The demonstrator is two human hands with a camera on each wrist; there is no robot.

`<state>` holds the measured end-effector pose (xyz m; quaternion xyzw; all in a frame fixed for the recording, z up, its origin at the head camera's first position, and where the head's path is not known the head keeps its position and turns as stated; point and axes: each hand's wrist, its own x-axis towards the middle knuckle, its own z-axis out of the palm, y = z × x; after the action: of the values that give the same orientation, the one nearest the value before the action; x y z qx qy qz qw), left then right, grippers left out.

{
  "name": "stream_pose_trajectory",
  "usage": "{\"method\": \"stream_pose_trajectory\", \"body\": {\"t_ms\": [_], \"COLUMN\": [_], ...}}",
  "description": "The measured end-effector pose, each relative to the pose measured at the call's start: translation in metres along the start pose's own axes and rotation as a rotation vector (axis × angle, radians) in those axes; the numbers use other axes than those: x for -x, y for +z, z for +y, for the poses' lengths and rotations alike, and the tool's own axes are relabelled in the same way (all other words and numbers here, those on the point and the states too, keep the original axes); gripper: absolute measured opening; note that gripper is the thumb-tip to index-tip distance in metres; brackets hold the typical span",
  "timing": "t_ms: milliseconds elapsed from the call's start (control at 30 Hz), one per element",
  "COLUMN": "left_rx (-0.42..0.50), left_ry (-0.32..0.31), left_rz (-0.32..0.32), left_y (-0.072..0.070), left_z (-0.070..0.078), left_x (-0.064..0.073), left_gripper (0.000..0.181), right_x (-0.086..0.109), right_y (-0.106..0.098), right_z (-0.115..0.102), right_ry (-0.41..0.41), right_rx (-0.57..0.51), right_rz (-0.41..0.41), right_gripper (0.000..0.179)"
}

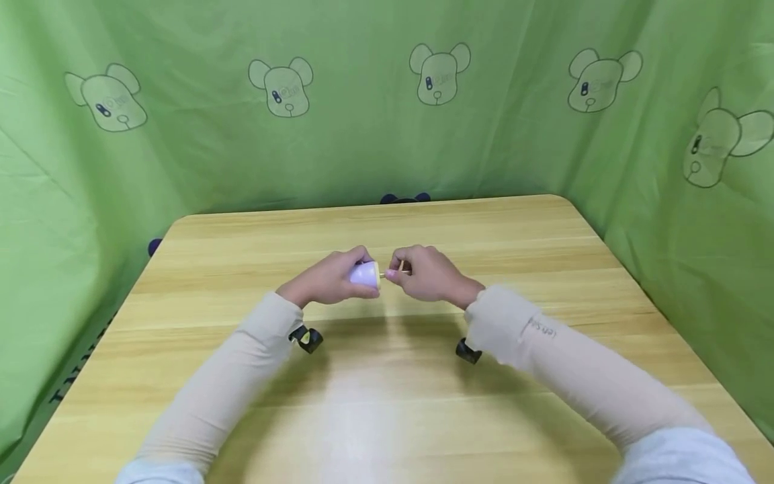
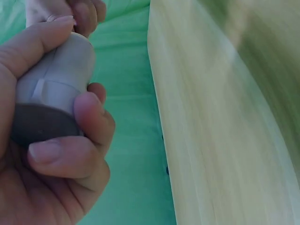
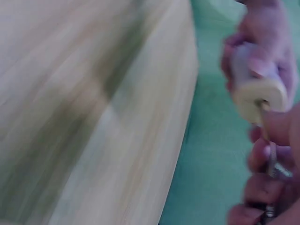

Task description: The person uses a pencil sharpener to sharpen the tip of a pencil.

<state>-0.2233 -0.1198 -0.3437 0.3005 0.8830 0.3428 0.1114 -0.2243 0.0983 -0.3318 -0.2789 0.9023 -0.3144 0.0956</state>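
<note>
In the head view, my left hand point(image 1: 329, 277) grips a small lavender barrel-shaped device point(image 1: 365, 274) held sideways above the table. Its cream end faces right. A dark base and a raised tab on the device point(image 2: 61, 70) show in the left wrist view, with thumb and fingers wrapped about it. My right hand point(image 1: 431, 275) pinches a thin stick point(image 1: 383, 275) between thumb and fingers. From the right wrist view, the tip of this stick point(image 3: 266, 129) enters a hole in the cream end; its lower part looks darker, partly covered by fingers.
Both hands are over the far half of a light wooden table point(image 1: 387, 417). Green curtains point(image 1: 363, 148) printed with bear-like heads stand around its back and sides. Black wrist cameras point(image 1: 310, 339) hang under both sleeves.
</note>
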Motion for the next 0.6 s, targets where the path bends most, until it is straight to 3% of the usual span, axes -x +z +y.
{"method": "stream_pose_trajectory", "body": {"t_ms": [100,233,333,500,600], "left_rx": [0.021,0.064,0.09,0.146,0.202], "left_ry": [-0.029,-0.05,-0.062,-0.096,-0.127], "left_rz": [-0.008,-0.028,-0.039,-0.056,-0.081], "left_y": [-0.004,-0.006,-0.006,-0.008,-0.008], "left_z": [-0.002,-0.001,-0.001,0.003,0.005], "left_x": [0.001,-0.002,-0.004,-0.002,0.0], "left_gripper": [0.043,0.044,0.044,0.044,0.043], "right_x": [0.003,0.006,0.005,-0.002,-0.007], "right_y": [0.011,0.025,0.035,0.047,0.05], "right_z": [0.005,0.02,0.029,0.039,0.046], "right_ry": [-0.21,-0.486,-0.609,-0.721,-0.789], "right_rx": [0.168,0.423,0.55,0.509,0.527], "right_rz": [0.204,0.535,0.732,0.848,0.921], "right_gripper": [0.008,0.014,0.017,0.012,0.021]}}
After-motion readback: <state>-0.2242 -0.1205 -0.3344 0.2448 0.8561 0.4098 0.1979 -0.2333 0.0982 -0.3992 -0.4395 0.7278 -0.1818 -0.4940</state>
